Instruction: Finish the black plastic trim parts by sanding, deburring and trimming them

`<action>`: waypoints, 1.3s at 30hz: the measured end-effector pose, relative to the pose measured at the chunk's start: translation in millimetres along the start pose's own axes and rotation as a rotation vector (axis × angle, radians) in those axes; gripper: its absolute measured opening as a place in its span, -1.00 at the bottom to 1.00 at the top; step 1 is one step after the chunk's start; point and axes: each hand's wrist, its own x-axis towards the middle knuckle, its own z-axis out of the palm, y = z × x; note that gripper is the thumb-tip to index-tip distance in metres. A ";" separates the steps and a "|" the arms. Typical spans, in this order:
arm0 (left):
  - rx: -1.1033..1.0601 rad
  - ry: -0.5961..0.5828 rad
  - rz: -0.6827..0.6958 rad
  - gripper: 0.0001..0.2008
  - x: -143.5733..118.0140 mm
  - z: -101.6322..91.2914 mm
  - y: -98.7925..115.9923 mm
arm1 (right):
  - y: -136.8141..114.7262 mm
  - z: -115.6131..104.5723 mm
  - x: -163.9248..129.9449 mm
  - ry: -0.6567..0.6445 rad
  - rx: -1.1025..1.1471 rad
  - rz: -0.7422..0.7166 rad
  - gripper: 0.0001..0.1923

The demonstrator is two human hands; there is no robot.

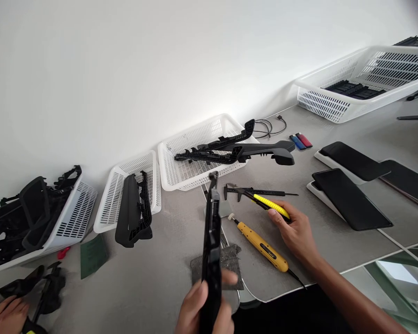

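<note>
Towards the left end of the grey table [160,269], along the back edge, a white slatted plastic basket [77,208] heaped with black moulded parts [35,208]. Nearer the front, a dark green square sheet [93,256]. Next, a small white slatted basket [113,195] with dark grey trim pieces [127,213] jutting over the near rim, then a wider white slatted basket [166,167] with long black trim pieces [264,149] overhanging its right corner.

Holds in the left hand [194,304], closed around the lower end, a long narrow black plastic strip [213,232], raised nearly upright above a ragged dark grey pad [233,260] by the front edge. To the right, a black caliper [270,192] and a yellow pen-shaped power tool [261,245], both flat on the table. Holds in the right hand [296,229], with a narrow grip between thumb and fingers, a yellow-and-black utility knife [271,205]. Beyond, blue and red lighters [301,140]; towards the right edge, two flat black slabs [351,198] on white stands.
</note>
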 end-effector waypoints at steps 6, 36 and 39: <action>0.162 0.088 -0.004 -0.27 46.2 0.0 -21.7 | -3.9 -2.8 -2.6 -0.245 0.072 -0.120 -0.62; 0.276 0.167 -0.011 -0.18 45.6 5.2 -24.4 | -7.2 4.4 -4.2 -0.262 -0.100 -0.179 -0.74; 0.284 0.160 -0.014 -0.12 46.6 7.9 -23.3 | -6.4 4.5 -4.3 -0.363 -0.093 -0.222 -0.74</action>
